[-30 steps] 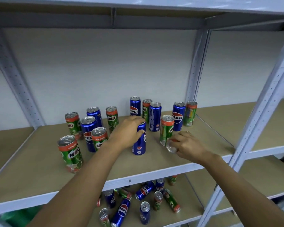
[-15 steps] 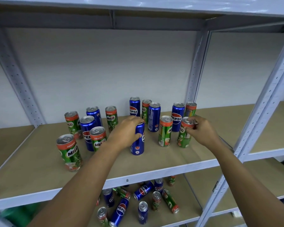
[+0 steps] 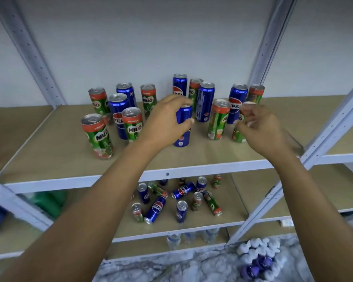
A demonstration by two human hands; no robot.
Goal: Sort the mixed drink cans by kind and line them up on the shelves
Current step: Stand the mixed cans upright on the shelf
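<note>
The shelving rack (image 3: 322,139) is the biggest thing here, grey metal posts carrying tan boards. Its middle shelf (image 3: 49,151) holds the standing cans, its lower shelf (image 3: 238,200) the unsorted heap. The middle shelf has open board along its near edge and at the far left and right ends, so there is room to slide cans sideways into rows. The near lip is unguarded, and a nudged can could tip off it.

On the middle shelf the cans stand upright but mixed: a left cluster of green cans (image 3: 99,135) and blue cans (image 3: 118,112), a far group by the wall, and two green cans to the right. They stand close together (probably set down quickly as they came up), so I judge the sorting barely begun.

The left hand (image 3: 163,123) is curled round the upper part of a blue can (image 3: 182,127) standing near the middle of the shelf, thumb and fingers either side of it; whether they press it I cannot tell, as the view is blurred. The right hand (image 3: 259,127) hovers with loosely bent, spread fingers just beside a green can (image 3: 239,127), holding nothing that I can see.

On the lower shelf a jumble of blue and green cans (image 3: 177,200) lies partly toppled, some upright, waiting to be lifted.
</note>
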